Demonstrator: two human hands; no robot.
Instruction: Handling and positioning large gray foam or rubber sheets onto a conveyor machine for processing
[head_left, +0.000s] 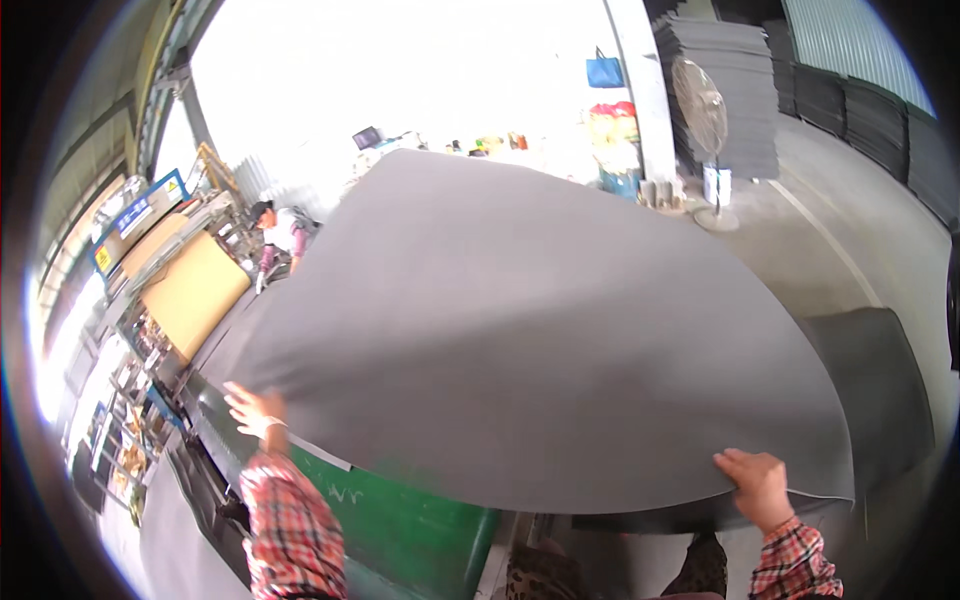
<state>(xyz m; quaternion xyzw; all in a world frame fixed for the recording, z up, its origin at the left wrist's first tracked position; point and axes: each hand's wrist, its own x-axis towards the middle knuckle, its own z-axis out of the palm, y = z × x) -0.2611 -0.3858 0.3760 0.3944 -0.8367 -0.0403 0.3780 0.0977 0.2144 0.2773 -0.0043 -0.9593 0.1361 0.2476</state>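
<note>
A large, flexible dark-grey sheet (530,330), like foam or rubber, spreads across the middle, its far part raised and bowed. At its near right edge my right hand (760,487) grips the sheet, fingers on top; the thumb is hidden. My left hand (255,410) is at the sheet's near left edge with its fingers spread, slightly blurred; whether it touches the sheet I cannot tell. Below that hand, a green machine bed or belt (400,515) shows under the sheet's near edge. Both forearms wear red checked sleeves.
At the far left a co-worker (290,232) bends over near a tan roll or panel (195,290). More grey sheets (870,385) lie low at the right. Behind them stand a pedestal fan (703,110) and a tall sheet stack (735,90). A blue bag (604,72) hangs by a post.
</note>
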